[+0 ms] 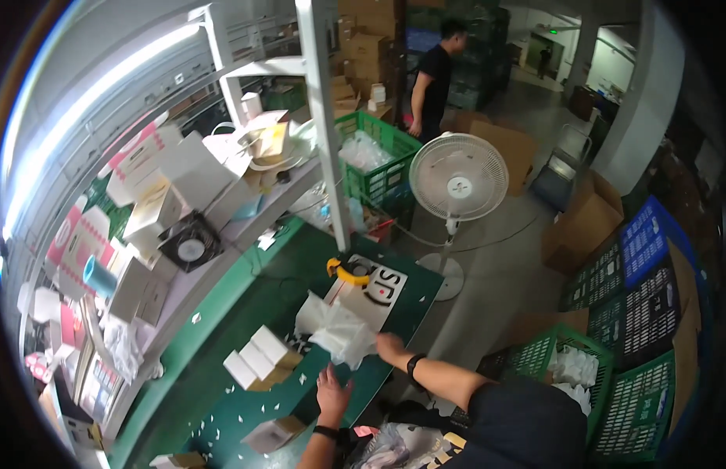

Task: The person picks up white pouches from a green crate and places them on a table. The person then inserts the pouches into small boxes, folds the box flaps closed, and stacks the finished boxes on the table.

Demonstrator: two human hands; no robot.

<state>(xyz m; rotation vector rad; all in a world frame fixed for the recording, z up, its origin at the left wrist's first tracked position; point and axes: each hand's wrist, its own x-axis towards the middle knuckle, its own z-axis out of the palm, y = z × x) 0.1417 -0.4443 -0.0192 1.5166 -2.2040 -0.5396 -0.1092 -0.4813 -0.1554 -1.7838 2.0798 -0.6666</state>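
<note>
A whitish translucent plastic bag [338, 330] lies crumpled over the far right part of the green worktable [222, 395]. My right hand [390, 349] is at the bag's right edge, fingers closed on it. My left hand [333, 397] is just nearer than the bag, palm down with fingers spread and nothing in it. To its left stand several small white-and-brown boxes [261, 358] in a row. Another small box [273, 434] rests close to my left wrist. Beyond the bag are a yellow tape dispenser [349, 274] and a flat white printed carton [385, 288].
White paper scraps dot the tabletop. A shelf [245, 223] with cartons and a black fan unit [191, 246] runs along the left. A white standing fan [459, 178] is past the table's far end. Green crates [535, 356] stand at right; a person [435, 86] is behind.
</note>
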